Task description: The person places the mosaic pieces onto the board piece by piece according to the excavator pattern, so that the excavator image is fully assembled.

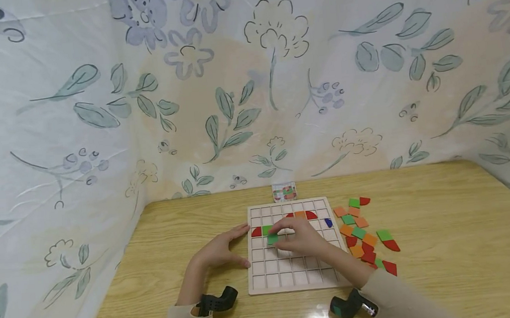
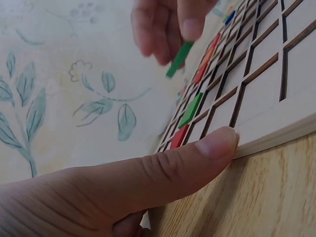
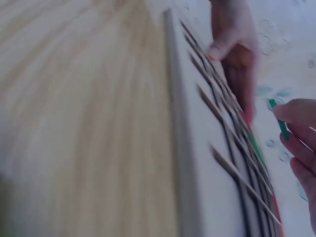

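1. Right hand (image 1: 300,238): thumb and fingertips clamped on a green tile (image 1: 272,239), held above the board's left part. Seems pinched at opposite edges, thumb near side, finger far side; that would leave its face clear of skin.
2. Left hand (image 1: 215,252): thumb and forefinger spread apart, both tips touching the left edge of the board (image 1: 264,282). Likely a brace against sliding.
3. On the board: red quarter (image 1: 257,232) beside green square (image 1: 267,229), near the left edge; orange square (image 1: 300,215) farther back between two red pieces; blue piece (image 1: 328,222) toward the right edge.
4. Loose tiles (image 1: 358,232) strewn right of the board, probably on that side to suit the picking hand.
5. Card (image 1: 284,192) just beyond the far edge, perhaps put there to stay in sight without crowding the hands. Its print is too small to read.
6. Hidden: several cells under the right hand; part of the red piece left of the orange square. The left hand's remaining fingers are hard to separate. Loose tiles overlap, so no sure count.
7. Right wrist view blurred; both sleeves cut off at the bottom of the head view.
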`<action>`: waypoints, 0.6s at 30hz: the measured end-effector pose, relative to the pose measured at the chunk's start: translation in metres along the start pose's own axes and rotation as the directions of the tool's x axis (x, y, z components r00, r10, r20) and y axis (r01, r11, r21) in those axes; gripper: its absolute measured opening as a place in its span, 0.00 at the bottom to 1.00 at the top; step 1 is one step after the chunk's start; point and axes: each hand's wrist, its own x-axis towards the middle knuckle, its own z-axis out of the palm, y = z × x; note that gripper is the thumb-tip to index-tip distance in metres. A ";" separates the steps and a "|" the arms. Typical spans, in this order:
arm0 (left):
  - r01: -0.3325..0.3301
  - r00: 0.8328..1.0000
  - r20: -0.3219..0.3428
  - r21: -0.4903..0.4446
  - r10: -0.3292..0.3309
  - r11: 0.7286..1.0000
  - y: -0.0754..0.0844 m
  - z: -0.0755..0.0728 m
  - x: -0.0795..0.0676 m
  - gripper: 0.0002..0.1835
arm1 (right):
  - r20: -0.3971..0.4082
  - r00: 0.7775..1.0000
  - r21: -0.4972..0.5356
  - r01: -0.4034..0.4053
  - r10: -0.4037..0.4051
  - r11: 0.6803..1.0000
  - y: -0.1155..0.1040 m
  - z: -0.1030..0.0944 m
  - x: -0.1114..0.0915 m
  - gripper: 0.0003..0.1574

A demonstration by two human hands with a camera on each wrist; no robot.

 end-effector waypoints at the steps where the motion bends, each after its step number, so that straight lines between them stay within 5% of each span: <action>1: 0.000 1.000 0.002 -0.002 0.000 1.000 0.000 0.000 0.000 0.49 | -0.003 1.000 -0.005 0.002 -0.002 1.000 0.000 0.005 0.003 0.16; 8: -0.032 0.999 0.007 -0.003 0.032 0.999 0.000 -0.001 -0.001 0.49 | -0.009 1.000 -0.087 0.023 -0.024 0.996 -0.001 0.029 0.015 0.14; 18: -0.023 1.000 0.004 -0.020 0.023 1.000 -0.003 -0.001 0.001 0.50 | 0.041 0.998 -0.198 0.058 -0.051 0.978 -0.008 0.035 0.021 0.15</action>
